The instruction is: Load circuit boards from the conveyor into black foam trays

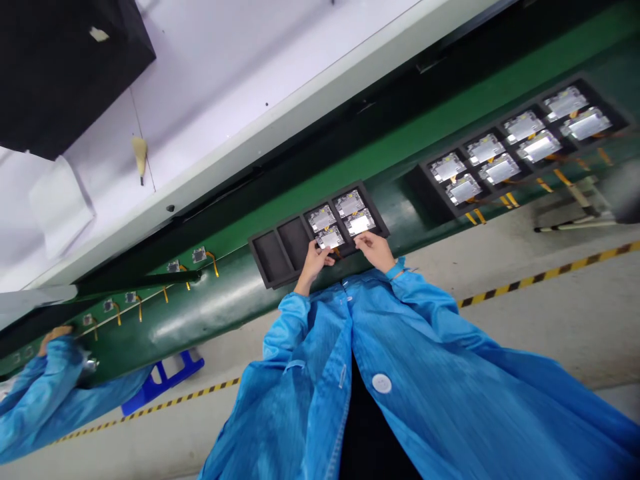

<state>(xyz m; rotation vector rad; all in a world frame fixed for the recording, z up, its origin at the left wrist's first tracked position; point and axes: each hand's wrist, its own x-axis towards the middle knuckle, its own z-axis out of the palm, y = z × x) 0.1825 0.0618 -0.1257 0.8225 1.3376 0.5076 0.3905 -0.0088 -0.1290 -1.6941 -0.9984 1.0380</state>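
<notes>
A black tray (274, 257) with divided compartments lies on the green bench in front of me. Its two left compartments hold nothing; the two right ones each hold two circuit boards with silver shields. My left hand (315, 263) has thumb and fingers apart at the near edge of the lower-left board (330, 238). At the lower-right board (360, 223), my right hand (375, 249) has its fingertips together on the near edge; whether they grip the board is too small to tell. An orange flex strip (337, 253) shows between the hands.
Further right, a longer black tray (425, 175) holds several boards, with orange strips hanging over the bench edge. Several small boards (199, 255) lie along the bench at left, near a co-worker's hand (54, 337). A white shelf (280, 127) runs above.
</notes>
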